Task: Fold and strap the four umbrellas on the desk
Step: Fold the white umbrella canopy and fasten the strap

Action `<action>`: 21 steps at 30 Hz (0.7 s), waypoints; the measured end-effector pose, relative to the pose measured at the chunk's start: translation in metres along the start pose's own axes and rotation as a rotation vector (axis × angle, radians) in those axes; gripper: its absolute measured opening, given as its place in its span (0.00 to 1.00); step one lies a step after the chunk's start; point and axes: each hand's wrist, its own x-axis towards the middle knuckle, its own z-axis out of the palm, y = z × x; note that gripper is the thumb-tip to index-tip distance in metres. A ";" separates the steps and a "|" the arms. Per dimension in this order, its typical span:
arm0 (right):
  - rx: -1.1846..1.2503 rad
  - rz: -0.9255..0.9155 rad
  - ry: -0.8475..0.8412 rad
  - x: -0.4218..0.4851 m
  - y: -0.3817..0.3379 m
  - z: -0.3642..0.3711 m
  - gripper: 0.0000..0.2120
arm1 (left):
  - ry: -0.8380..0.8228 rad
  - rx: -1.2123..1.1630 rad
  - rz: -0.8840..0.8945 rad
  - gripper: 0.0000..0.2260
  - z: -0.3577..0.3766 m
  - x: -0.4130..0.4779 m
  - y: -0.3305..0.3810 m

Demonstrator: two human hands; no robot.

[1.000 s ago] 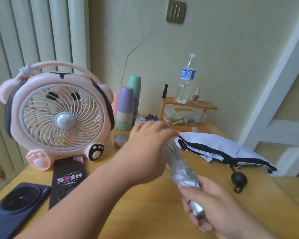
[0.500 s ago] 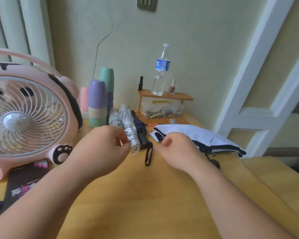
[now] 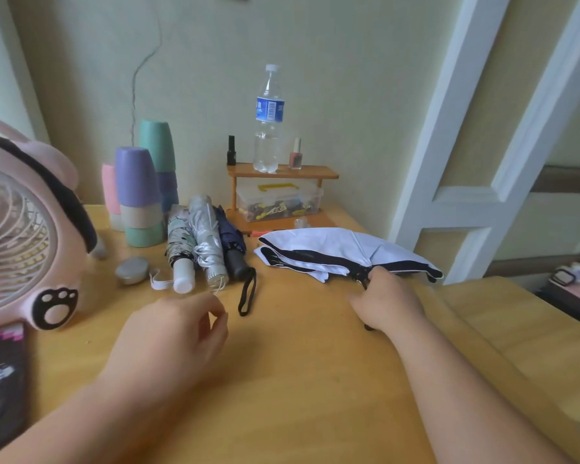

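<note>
Now three umbrellas lie rolled side by side near the cups [image 3: 138,182]: the patterned umbrella [image 3: 178,239], the silver umbrella [image 3: 205,236] and the navy umbrella [image 3: 230,239]. We judge that only the white umbrella [image 3: 332,244] remains. It lies slack on the desk [image 3: 298,380] to the right, its canopy stretched left to right. Our right hand [image 3: 387,301] is the nearer one, fingers curled round the dark stem at the canopy's near edge. Our left hand [image 3: 175,333] hovers well apart, loosely curled and holding nothing, so it must cross rightward to gather the cloth.
</note>
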 end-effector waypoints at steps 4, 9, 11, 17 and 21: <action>0.063 0.053 -0.025 0.004 -0.005 0.000 0.02 | 0.038 -0.041 0.091 0.03 0.000 -0.004 0.005; 0.420 0.087 0.006 0.013 -0.001 -0.010 0.11 | 0.062 -0.069 0.122 0.08 0.001 -0.004 0.004; 0.679 0.080 0.038 0.011 0.003 -0.020 0.08 | 0.110 -0.088 0.103 0.09 -0.002 -0.001 0.003; 1.735 0.070 -0.204 -0.004 0.002 -0.035 0.03 | 0.193 -0.115 0.073 0.11 -0.004 0.000 0.002; 1.687 0.092 -0.360 -0.012 -0.002 -0.036 0.10 | 0.175 -0.123 0.068 0.12 -0.002 -0.003 0.005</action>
